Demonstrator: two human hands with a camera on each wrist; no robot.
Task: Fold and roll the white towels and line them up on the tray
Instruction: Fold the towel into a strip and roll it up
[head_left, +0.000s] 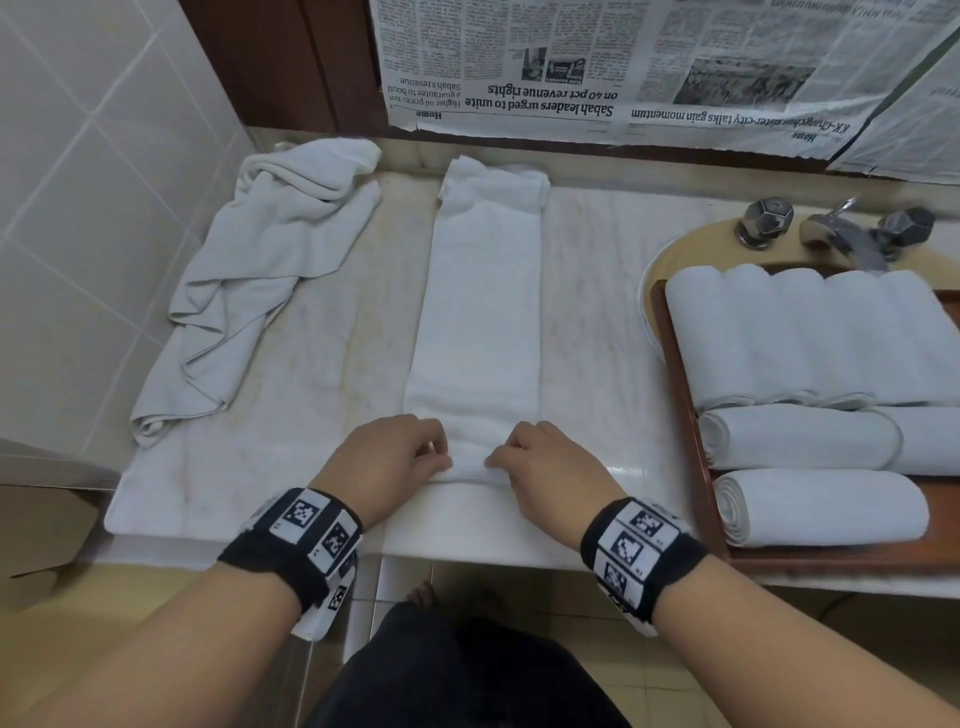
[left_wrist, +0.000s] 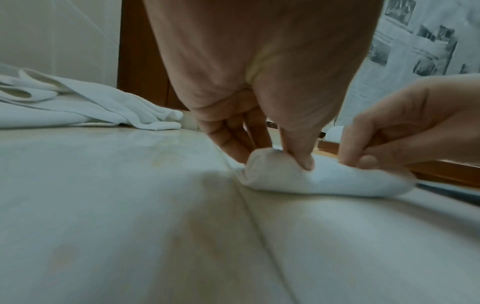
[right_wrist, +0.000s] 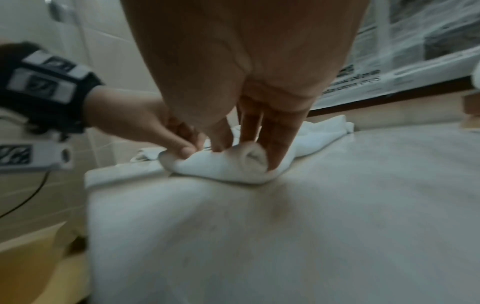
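A white towel (head_left: 480, 312), folded into a long narrow strip, lies lengthwise on the marble counter (head_left: 322, 364). Its near end is curled into a small tight roll (left_wrist: 275, 174) (right_wrist: 233, 166). My left hand (head_left: 395, 457) pinches the roll's left end, thumb in front and fingers behind. My right hand (head_left: 540, 462) pinches the right end the same way. A wooden tray (head_left: 680, 374) on the right holds several rolled white towels (head_left: 810, 338), some side by side at the back and two (head_left: 821, 506) lying crosswise in front.
A crumpled white towel (head_left: 260, 280) lies at the counter's left, against the tiled wall. Behind the tray are a sink rim and chrome taps (head_left: 831, 228). Newspaper (head_left: 649, 67) covers the back wall. The counter's front edge runs just below my wrists.
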